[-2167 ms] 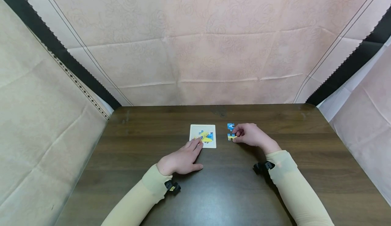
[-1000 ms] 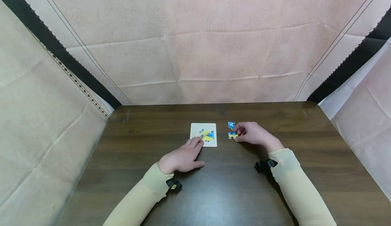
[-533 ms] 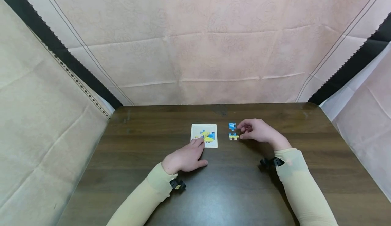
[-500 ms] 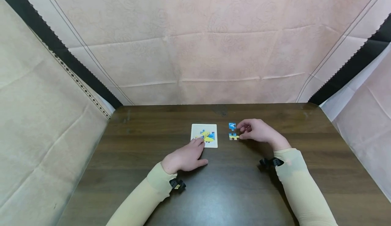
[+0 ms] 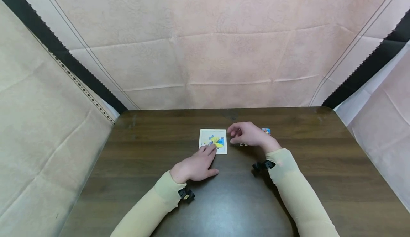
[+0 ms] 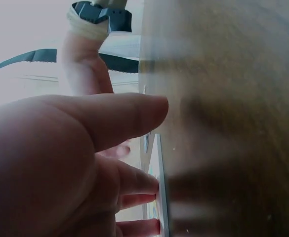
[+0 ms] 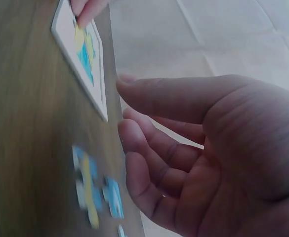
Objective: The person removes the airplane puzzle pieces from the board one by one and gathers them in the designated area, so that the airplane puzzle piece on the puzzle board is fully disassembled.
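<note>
A white puzzle board (image 5: 203, 133) with a blue and yellow picture in its middle lies on the table. My left hand (image 5: 195, 166) rests its fingertips on the near edge of the board, thumb spread to the side. In the left wrist view the fingers (image 6: 139, 180) lie on the board's surface. My right hand (image 5: 248, 133) hovers just right of the board, fingers loosely bent and holding nothing. Below it in the right wrist view lie a yellow and blue puzzle piece (image 7: 87, 185) and a blue puzzle piece (image 7: 113, 198). Another puzzle piece (image 5: 266, 131) shows beyond the right wrist.
The brown wooden table (image 5: 153, 137) stretches wide around both hands. Pale cloth (image 5: 205, 52) hangs behind its far edge, with black bands (image 5: 365, 59) running down at both sides. A small black camera (image 5: 186, 194) is strapped to each wrist.
My right hand has moved left from the loose pieces towards the board, now covering most of them and uncovering one at its right. The left hand stays on the board, shifted slightly right.
</note>
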`<state>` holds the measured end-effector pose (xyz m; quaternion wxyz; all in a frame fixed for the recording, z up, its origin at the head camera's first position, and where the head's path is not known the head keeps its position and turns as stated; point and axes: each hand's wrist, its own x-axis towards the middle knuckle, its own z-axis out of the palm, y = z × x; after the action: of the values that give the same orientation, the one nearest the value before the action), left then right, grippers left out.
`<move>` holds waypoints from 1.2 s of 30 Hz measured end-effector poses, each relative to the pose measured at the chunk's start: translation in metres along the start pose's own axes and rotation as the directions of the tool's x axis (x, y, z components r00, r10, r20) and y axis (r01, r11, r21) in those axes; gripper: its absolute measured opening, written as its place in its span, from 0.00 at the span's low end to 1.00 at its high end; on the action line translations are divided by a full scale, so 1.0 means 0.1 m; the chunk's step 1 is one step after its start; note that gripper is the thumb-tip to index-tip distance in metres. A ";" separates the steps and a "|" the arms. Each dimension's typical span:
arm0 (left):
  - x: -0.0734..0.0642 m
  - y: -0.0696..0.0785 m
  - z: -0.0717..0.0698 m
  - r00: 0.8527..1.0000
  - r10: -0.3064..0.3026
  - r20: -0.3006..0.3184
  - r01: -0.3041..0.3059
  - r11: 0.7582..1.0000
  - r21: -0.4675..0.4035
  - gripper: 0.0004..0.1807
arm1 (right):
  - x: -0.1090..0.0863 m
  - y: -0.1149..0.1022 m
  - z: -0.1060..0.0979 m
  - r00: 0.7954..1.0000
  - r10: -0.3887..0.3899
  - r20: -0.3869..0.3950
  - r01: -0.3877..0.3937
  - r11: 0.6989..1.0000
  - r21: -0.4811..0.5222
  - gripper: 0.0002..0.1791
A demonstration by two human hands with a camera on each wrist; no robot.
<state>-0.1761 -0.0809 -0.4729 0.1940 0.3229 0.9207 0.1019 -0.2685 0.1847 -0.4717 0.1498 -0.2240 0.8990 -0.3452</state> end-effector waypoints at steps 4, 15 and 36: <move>0.00 0.02 0.01 1.000 0.011 0.002 -0.011 0.999 0.033 0.46 | 0.13 -0.15 0.10 1.000 -0.016 0.016 0.016 1.000 0.000 0.16; 0.00 0.03 0.04 0.999 0.033 -0.001 -0.032 0.998 0.049 0.47 | 0.47 -0.31 0.41 1.000 -0.022 0.020 0.024 0.997 -0.072 0.14; 0.02 0.07 0.08 1.000 0.022 0.002 -0.022 0.991 0.133 0.48 | 0.49 -0.35 0.50 1.000 -0.003 0.001 0.003 0.994 -0.110 0.12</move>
<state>-0.1702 -0.0736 -0.4788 0.1713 0.3453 0.9218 0.0423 -0.2786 0.1097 -0.4889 0.1370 -0.2336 0.9163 -0.2951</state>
